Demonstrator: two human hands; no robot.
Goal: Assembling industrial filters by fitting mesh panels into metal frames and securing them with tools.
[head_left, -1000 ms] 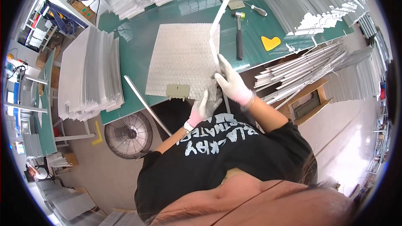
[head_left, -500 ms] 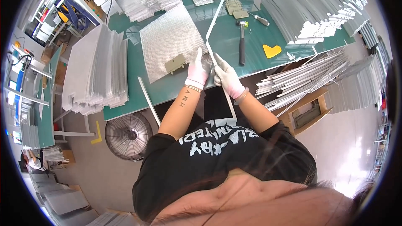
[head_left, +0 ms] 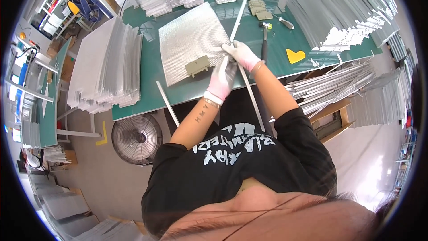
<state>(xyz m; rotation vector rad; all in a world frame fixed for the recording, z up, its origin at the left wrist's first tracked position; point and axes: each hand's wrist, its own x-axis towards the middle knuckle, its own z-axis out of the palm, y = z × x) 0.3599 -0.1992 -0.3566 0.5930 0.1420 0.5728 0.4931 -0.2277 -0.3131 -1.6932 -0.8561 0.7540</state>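
My gloved left hand is closed around a long, thin, silver-white metal strip beside the right edge of a mesh panel. My gloved right hand grips the strip just above it, its fingers reaching across toward the panel's corner. The strip runs from the far side of the table, under my hands, and down toward my body; the gripped part is hidden. An olive-green block lies on the panel's near edge, close to my left wrist. Another bare strip leans at the table's front edge.
On the green table lie a hammer, a screwdriver, a yellow scraper and green blocks. Panel stacks stand at the left and right. Loose strips sit below the right edge; a fan stands on the floor.
My right hand has moved up along the strip, from beside my left hand to the panel's edge, with its fingers now across it. The whole view has shifted slightly.
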